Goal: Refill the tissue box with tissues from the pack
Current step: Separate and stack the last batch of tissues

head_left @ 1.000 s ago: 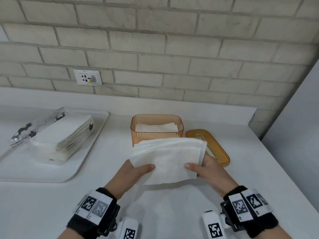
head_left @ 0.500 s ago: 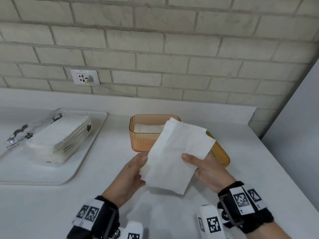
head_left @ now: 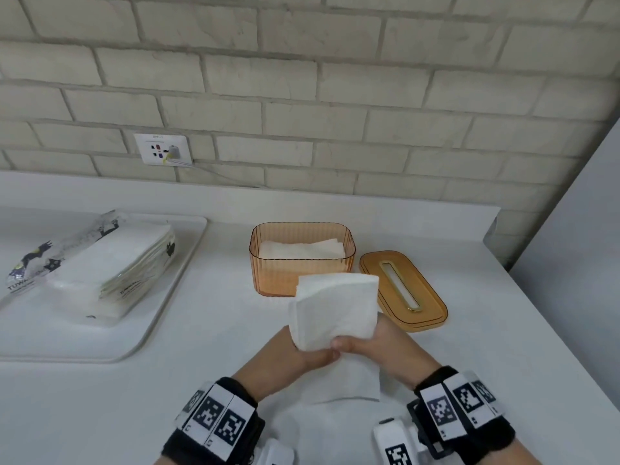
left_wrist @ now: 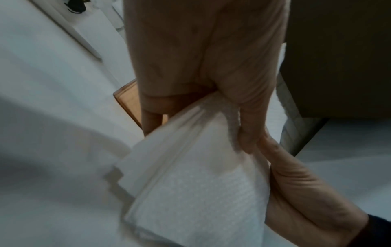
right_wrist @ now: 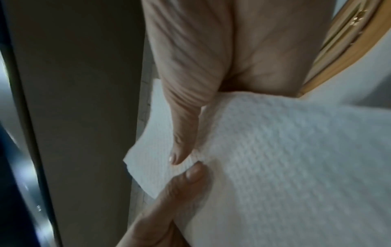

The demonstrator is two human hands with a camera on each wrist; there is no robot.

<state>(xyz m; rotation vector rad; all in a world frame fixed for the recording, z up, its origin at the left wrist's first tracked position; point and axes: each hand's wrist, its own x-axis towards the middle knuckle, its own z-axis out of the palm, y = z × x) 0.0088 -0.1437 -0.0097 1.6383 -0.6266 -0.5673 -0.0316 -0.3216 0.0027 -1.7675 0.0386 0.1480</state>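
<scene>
White counter point(head_left: 208, 391): under both hands, bearing everything here
Tray point(head_left: 157, 333): well left of the hands, holding the opened pack point(head_left: 100, 273), a soft squashy stack
Tissue box point(head_left: 302, 260): amber plastic, rigid, just beyond the hands, lid off, a few tissues low inside
Lid point(head_left: 402, 286): flat beside the box, ahead of the right hand
Tissues point(head_left: 335, 310): a light, limp folded wad raised in front of the box; likely to sag or fan, so best held across the fold
Left hand point(head_left: 295, 360): pinches the wad's lower edge
Right hand point(head_left: 379, 347): thumb and fingers clamp the same edge, touching the left
</scene>
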